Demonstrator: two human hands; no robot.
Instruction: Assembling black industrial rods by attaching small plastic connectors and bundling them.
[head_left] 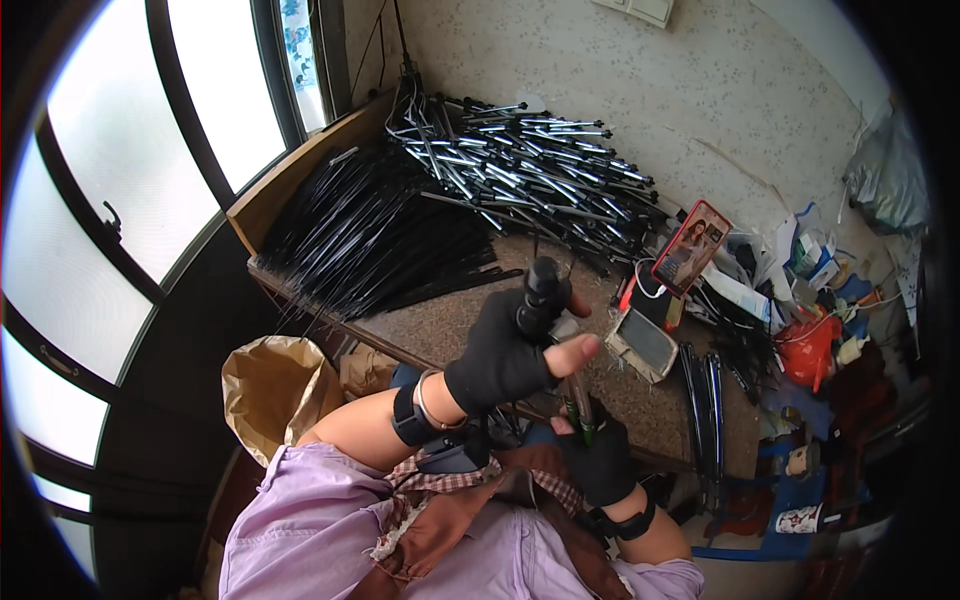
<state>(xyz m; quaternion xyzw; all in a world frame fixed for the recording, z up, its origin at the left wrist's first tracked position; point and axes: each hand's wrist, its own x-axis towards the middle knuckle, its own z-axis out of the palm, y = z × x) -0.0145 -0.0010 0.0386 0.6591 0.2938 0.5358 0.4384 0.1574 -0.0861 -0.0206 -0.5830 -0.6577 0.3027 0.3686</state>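
Observation:
My left hand (500, 350) wears a black fingerless glove and is raised over the table's front edge. Its fingers curl around a black cylindrical piece (541, 290) with a rounded end, while the thumb sticks out to the right. Lower and nearer to me, my right hand (603, 465), gloved the same way, closes on a slim tool with a green, partly see-through handle (581, 405). The tool's upper end reaches close under the left thumb; whether it touches anything there is hidden.
Thin black rods (350, 230) lie piled at the table's left, with shiny metal rods with black ends (540, 160) behind. A phone (691, 247) stands at right, beside a worn grey-faced box (642, 345). Black rods (702, 410) cross the front edge. A paper bag (275, 385) stands left.

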